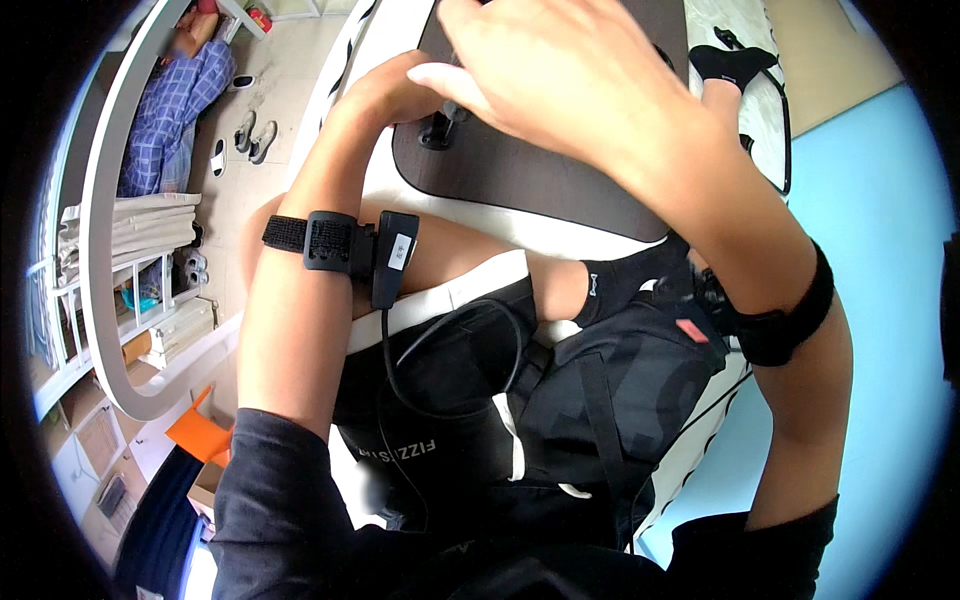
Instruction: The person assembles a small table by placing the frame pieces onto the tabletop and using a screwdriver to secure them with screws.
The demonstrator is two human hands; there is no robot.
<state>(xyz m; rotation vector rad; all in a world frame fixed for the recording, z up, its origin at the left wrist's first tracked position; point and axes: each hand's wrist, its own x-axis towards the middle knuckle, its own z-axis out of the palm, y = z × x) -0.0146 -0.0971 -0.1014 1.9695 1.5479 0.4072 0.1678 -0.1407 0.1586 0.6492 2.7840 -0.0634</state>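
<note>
Close together, hands (pixel 550 82) over the brown board (pixel 540 185) near a black object (pixel 435 133), grip unclear.

A dormitory-like bedroom, shown by a white bed rail (pixel 97 270) and shoes (pixel 263 143) on the floor (pixel 288 75).

Left forearm (pixel 295 340) rises nearly upright at the left, its wrist (pixel 365 103) bent rightward; left hand (pixel 403 92) turns inward, the fingers mostly hidden behind the right thumb (pixel 452 85). Right forearm (pixel 725 205) slants up and leftward, carrying the right hand (pixel 560 75) partly across the left, back uppermost, thumb stretched leftward, other fingers partly cut off by the upper edge. Grip of either hand not discernible. Bare leg (pixel 460 240) crosswise beneath the left forearm
</note>
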